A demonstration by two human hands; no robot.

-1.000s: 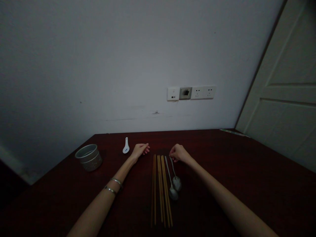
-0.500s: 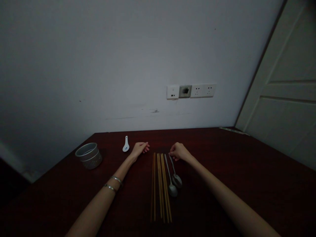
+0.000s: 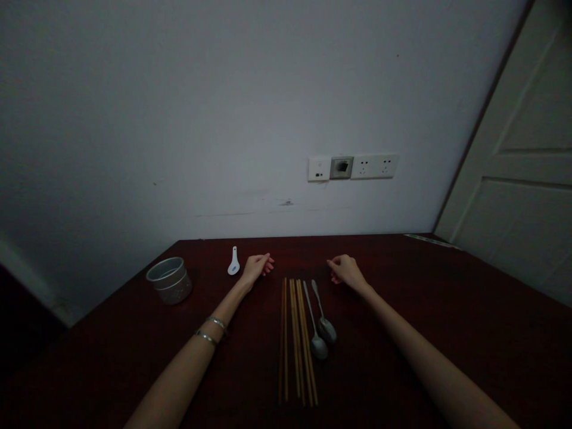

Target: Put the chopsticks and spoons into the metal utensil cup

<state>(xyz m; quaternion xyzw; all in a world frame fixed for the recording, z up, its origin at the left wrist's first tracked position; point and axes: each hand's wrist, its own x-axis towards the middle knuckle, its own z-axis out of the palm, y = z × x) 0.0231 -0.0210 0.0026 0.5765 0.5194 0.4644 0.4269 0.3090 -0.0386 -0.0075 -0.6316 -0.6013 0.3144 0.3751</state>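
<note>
My left hand [image 3: 257,267] rests on the table to the left of the chopsticks, its fingers loosely bent and apart, holding nothing. My right hand [image 3: 347,271] is curled with thumb and forefinger together, nothing visible in it, apart from the spoons. Two metal spoons lie side by side, bowls toward me: a thinner one [image 3: 319,347] and a broader one [image 3: 328,331]. Left of them, several light wooden chopsticks [image 3: 300,339] lie lengthwise, with a darker pair [image 3: 283,339] at their left. Beyond my left hand is a white soup spoon [image 3: 233,266].
A grey, partly see-through round container [image 3: 172,287] stands on the left of the dark red table [image 3: 429,286]. Behind is a pale wall with sockets [image 3: 374,166]. A panelled door [image 3: 522,173] is at the right, and a flat strip [image 3: 431,241] lies along the table's far right edge.
My right hand has let go of the broader spoon's handle and moved right, away from it. That spoon's handle end lies slightly farther right of the thinner one. My left hand is nearly still.
</note>
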